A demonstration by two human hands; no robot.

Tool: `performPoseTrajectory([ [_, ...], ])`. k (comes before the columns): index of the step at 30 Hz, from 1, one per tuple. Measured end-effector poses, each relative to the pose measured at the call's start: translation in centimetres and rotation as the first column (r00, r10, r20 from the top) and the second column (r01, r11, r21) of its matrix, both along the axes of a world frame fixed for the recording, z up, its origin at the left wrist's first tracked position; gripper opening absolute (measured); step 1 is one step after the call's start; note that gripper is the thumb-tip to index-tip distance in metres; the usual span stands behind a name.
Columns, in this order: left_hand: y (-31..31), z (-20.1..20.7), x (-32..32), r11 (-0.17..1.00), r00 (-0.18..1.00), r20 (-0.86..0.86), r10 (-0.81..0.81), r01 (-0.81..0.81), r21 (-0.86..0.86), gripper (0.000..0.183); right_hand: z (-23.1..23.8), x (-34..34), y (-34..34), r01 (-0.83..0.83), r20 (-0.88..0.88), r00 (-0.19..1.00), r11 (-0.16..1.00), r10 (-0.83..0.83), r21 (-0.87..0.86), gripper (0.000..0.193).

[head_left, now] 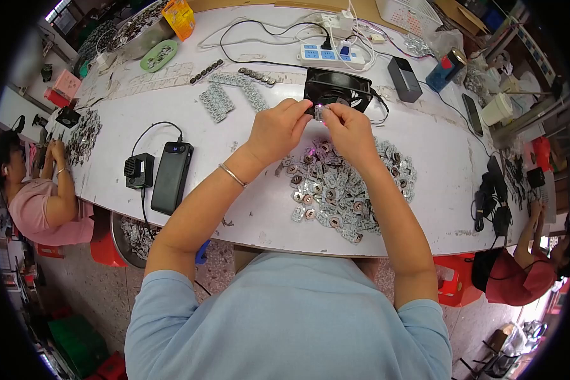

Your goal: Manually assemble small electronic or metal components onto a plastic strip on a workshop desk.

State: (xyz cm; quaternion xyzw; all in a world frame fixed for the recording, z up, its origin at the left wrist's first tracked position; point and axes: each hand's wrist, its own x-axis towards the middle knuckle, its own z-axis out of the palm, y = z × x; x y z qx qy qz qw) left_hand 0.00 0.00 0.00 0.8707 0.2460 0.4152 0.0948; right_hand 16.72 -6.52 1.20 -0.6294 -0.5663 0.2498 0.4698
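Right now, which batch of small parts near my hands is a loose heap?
The grey heap nearest your body, pieces jumbled; the batches left of the black fan lie in tidy rows.

Surface (pixel 446 202): white, scuffed, spreading past the left hand (pixel 273 134) and right hand (pixel 351 136) on both sides
Floor (pixel 117 297): speckled, nearer the wearer than either hand
Red stool (pixel 453 282): low, to the right hand's near right
Bright window (pixel 60 16): far beyond the left hand, leftward
Glare (pixel 556 297): strong, well right of the right hand
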Motion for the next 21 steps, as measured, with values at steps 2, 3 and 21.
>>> performPoseTrajectory([
  [2,-0.3,0.1,-0.2,0.999,0.999,0.005,0.032,-0.032,-0.029,0.024,0.0,-0.1,0.2,0.003,-0.032,0.999,1.000,-0.004,-0.031,0.026],
  [3,-0.3,0.1,-0.3,0.999,0.999,0.005,0.033,-0.033,-0.028,0.024,0.0,-0.2,0.2,0.002,-0.032,0.999,1.000,-0.003,-0.031,0.026],
  [21,-5.8,0.0,-0.1,0.937,0.963,-0.051,-0.265,0.245,-0.250,0.009,-2.9,0.1,-8.3,-0.091,0.162,0.983,0.995,0.084,0.034,0.023],
])
